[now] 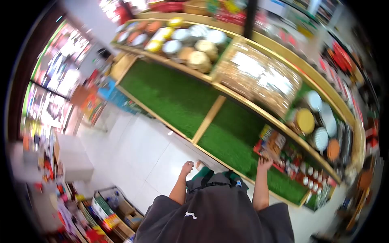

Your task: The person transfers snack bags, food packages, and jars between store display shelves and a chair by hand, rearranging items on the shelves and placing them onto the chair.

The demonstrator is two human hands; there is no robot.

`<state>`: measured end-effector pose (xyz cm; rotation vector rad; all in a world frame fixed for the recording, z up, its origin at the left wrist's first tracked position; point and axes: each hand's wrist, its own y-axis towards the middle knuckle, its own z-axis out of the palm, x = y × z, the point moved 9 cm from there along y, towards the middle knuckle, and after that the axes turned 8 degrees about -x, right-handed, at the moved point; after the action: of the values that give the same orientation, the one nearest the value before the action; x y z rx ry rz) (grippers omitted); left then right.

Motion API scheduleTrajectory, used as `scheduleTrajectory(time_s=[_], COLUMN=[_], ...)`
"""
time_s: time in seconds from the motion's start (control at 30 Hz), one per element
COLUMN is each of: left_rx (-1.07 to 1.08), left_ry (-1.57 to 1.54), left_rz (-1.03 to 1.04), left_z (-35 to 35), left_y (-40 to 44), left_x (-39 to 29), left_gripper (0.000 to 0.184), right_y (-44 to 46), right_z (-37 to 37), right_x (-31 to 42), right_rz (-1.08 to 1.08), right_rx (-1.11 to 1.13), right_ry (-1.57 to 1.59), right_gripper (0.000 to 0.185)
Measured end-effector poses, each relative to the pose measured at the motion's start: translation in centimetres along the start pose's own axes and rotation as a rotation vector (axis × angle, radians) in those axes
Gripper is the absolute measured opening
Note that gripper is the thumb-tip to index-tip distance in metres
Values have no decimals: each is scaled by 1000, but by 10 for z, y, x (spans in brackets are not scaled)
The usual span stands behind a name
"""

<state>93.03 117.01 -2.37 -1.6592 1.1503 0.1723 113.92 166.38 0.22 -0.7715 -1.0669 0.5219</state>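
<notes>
My right hand (265, 163) reaches to the lower shelf, its fingers at the front edge of a red box (257, 149) with brown packaged goods (277, 141) in it. The fingers look bent round that edge, though blur softens the detail. Beside the box stand several small jars with white lids (310, 178) and red packs. My left hand (187, 168) hangs over the pale floor in front of my body, fingers loosely bent and somewhat apart, holding nothing.
The wooden shelf unit (208, 119) has green turf (170, 93) on its lower level. Above are lidded jars (198, 60) and a large clear-wrapped pack (259, 77). A white cabinet (73, 158) and a crate of boxes (117, 208) stand on the left.
</notes>
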Motion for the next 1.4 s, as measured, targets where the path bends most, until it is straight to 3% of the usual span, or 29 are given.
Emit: scheduleTrajectory(time_s=[0.1,0.13,0.17,0.23,0.3,0.37,0.57,0.63,0.77,0.9,1.0,1.1,1.17,1.23,1.27,1.4], left_rx=[-97,-132,-152,-196,-200,-241,-431,-492,-665,-611,-606,-619,-716,-745,-741,-652], left_ry=[6,-32,-58,-154,-251,-294,-531,-817,-840,-695,-701,-685,-717,-725,-736,-787], left_rz=[60,82,101,30,-62,-151,-413,-590,-549,-605,-642,-627,-609,-607,-638,-756], left_z=[-33,-47,-58,-89,-111,-137,-182,-184,-223,-277,-320,-368,-395,-417,-424,-432], left_y=[18,20,19,9,6,-3,-30,-45,-42,-27,-5,25,42,50,57,82], left_x=[27,32,39,45,64,89,177,200,220,220,212,208,216,207,210,226], left_gripper=[34,35,36,36,36,36,33,30,28,29,27,27,27,27,27,30], right_y=[-27,-23,5,-1,-30,-52,-134,-133,-151,-165,-159,-119,-143,-183,-198,-235], right_z=[4,-4,-6,11,15,44,170,198,239,259,267,269,299,325,343,413], right_x=[-42,-62,-93,-164,-200,-226,-324,-360,-433,-487,-517,-566,-574,-590,-604,-662], right_rz=[7,-13,80,411,318,42,-220,-206,-8,-94,-154,-200,-177,97,136,96], right_rx=[-44,-139,77,370,107,202,646,682,803,785,633,673,707,661,706,810], right_ry=[-199,-261,-339,-372,-640,-1143,-1645,-1657,-1661,-1807,-1935,-1959,-2058,-2020,-1999,-1900], right_gripper=[73,64,42,26,14,11,19,18,20,19,33,34,37,38,35,30])
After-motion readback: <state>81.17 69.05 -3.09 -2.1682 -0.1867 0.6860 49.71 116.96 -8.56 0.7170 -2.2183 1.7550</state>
